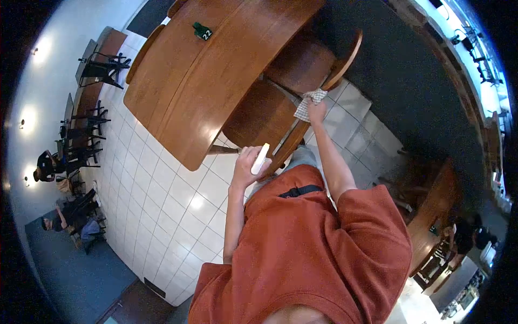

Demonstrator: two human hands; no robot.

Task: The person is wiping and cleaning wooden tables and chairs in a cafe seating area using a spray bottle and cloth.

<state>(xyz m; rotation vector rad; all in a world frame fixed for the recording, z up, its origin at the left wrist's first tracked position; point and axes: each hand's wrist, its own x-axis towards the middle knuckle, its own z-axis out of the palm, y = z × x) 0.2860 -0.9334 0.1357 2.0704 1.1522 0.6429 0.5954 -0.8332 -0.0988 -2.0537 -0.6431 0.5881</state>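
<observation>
My right hand (pixel 317 111) grips a checked cloth (pixel 302 110) and presses it on the top edge of a wooden chair's backrest (pixel 292 141). My left hand (pixel 246 165) is closed around a white object with a pale yellow tip (pixel 260 159), perhaps a spray bottle's head; the rest of it is hidden by the hand. That hand is over the tiled floor, near the brown chair seat (pixel 259 115). Beside the chairs stands a long wooden table (pixel 182 105), and a green number marker (pixel 202 31) rests on its top.
A second wooden chair (pixel 344 60) stands beyond the first, against the table's side. White floor tiles (pixel 162 170) lie to the left. Dark chairs (pixel 105 69) and seated people (pixel 73 220) are by the left wall. Another wooden table (pixel 429 202) and people are at the right.
</observation>
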